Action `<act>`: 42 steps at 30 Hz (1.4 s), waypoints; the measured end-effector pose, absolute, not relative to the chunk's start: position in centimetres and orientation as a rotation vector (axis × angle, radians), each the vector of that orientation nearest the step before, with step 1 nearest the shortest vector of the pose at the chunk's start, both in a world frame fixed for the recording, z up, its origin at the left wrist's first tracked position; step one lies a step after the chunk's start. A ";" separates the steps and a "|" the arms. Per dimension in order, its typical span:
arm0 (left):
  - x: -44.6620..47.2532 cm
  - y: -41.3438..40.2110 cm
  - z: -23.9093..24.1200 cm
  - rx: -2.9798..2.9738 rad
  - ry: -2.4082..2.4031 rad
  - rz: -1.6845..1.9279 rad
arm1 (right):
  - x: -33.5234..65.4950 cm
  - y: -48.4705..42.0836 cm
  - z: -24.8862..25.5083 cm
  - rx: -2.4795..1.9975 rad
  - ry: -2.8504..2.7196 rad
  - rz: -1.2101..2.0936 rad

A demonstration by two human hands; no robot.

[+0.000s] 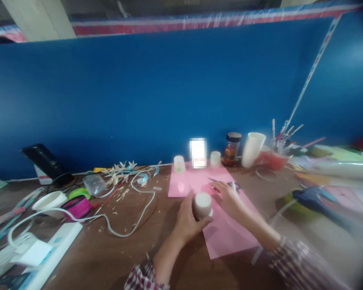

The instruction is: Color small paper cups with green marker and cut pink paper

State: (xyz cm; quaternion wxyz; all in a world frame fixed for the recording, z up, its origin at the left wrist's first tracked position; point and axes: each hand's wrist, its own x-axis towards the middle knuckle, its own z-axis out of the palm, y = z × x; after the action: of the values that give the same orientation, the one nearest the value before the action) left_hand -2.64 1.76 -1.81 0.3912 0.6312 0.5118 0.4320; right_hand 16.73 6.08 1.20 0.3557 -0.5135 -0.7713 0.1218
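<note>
My left hand (188,219) grips a small upturned white cup (202,204) that stands on a pink paper sheet (226,233). My right hand (228,198) rests on the same sheet just right of the cup, fingers spread flat, next to dark scissors (233,185) that lie under its fingertips. Whether the fingers grip the scissors I cannot tell. Two more small white cups (179,163) (215,159) stand at the far edge of the sheet.
A brown jar (231,150), a tall white cup (252,149) and a red pot of sticks (275,159) stand by the blue wall. White cable (139,213), tape rolls (77,205), a power strip (53,249) and dried flowers (124,169) lie left. A blue glue gun (317,201) lies right.
</note>
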 end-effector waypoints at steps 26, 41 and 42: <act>-2.0 2.0 -1.5 1.644 1.307 1.262 | 15.2 2.0 2.1 -0.665 -2.188 -0.022; -2.3 2.0 -1.9 1.711 1.234 1.220 | 15.4 1.7 1.3 -0.732 -2.246 -0.070; -2.4 2.0 -2.0 1.724 1.227 1.217 | 15.4 1.8 1.3 -0.742 -2.239 -0.056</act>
State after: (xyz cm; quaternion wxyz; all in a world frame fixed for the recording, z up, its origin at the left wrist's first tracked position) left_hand -2.44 1.98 -2.00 0.3432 0.6635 0.4719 0.4682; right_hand 15.40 1.82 1.32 0.3815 -0.2906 -0.8772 -0.0219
